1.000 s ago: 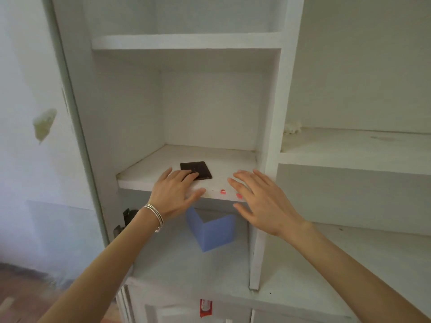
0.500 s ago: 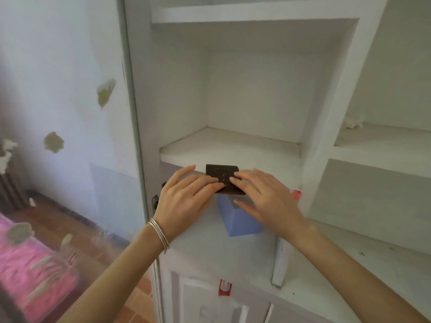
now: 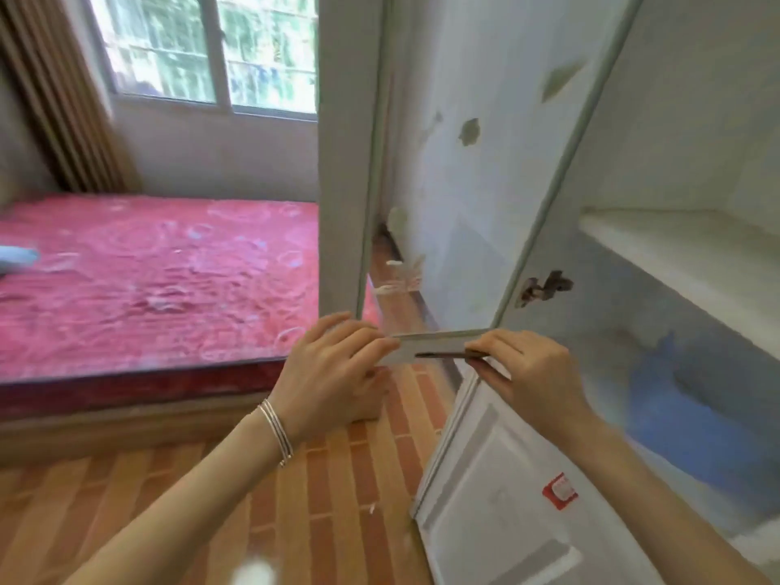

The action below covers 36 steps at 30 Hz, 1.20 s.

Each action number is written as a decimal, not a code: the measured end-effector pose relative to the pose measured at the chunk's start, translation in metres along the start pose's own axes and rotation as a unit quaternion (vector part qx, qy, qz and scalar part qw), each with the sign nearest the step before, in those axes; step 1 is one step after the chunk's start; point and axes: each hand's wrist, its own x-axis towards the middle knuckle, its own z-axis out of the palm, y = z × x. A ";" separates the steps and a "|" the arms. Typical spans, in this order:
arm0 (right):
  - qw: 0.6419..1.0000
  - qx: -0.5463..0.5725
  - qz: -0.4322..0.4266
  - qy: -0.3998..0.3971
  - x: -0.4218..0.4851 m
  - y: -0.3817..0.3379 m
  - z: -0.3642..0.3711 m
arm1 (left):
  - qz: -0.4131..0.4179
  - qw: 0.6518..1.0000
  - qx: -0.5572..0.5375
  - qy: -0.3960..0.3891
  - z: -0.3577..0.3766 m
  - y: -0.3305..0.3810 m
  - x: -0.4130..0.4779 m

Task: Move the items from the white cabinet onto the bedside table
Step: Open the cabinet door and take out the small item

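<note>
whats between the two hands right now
A thin flat item, pinched at each end by the left hand and right hand, seen in the head view.

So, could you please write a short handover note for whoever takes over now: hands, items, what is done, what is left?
Left hand: pinches the left end of the flat dark item.
Right hand: pinches its right end.
The item is held level in the air, outside the white cabinet, near the bed.
Blue thing, blurred, lies on a cabinet shelf.
Done: flat item is out.
Left: set it on the bedside table, which is not in view, then fetch the blue thing.
</note>
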 end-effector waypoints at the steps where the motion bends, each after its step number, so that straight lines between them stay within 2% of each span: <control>1: 0.999 0.034 -0.014 -0.003 0.006 -0.014 0.014 | -0.038 0.998 0.024 -0.039 -0.012 -0.008 -0.025; 3: 0.993 0.103 -0.049 -0.014 0.022 -0.048 0.044 | -0.117 0.986 0.068 -0.101 -0.043 -0.023 -0.074; 7: 0.966 0.224 -0.130 -0.020 0.063 -0.137 0.087 | -0.265 0.941 0.143 -0.153 -0.113 -0.041 -0.169; 16: 0.880 0.372 -0.294 -0.003 0.135 -0.388 0.131 | -0.473 0.827 0.253 -0.169 -0.266 -0.038 -0.363; 21: 0.839 0.408 -0.360 -0.030 0.162 -0.531 0.148 | -0.533 0.777 0.303 -0.145 -0.353 -0.047 -0.463; 26: 0.810 0.434 -0.394 -0.027 0.200 -0.652 0.150 | -0.559 0.750 0.330 -0.126 -0.429 -0.073 -0.528; 31: 0.794 0.442 -0.416 -0.031 0.224 -0.734 0.161 | -0.570 0.736 0.345 -0.118 -0.476 -0.091 -0.586; 36: 0.778 0.439 -0.447 -0.045 0.241 -0.792 0.189 | -0.595 0.722 0.340 -0.093 -0.492 -0.114 -0.627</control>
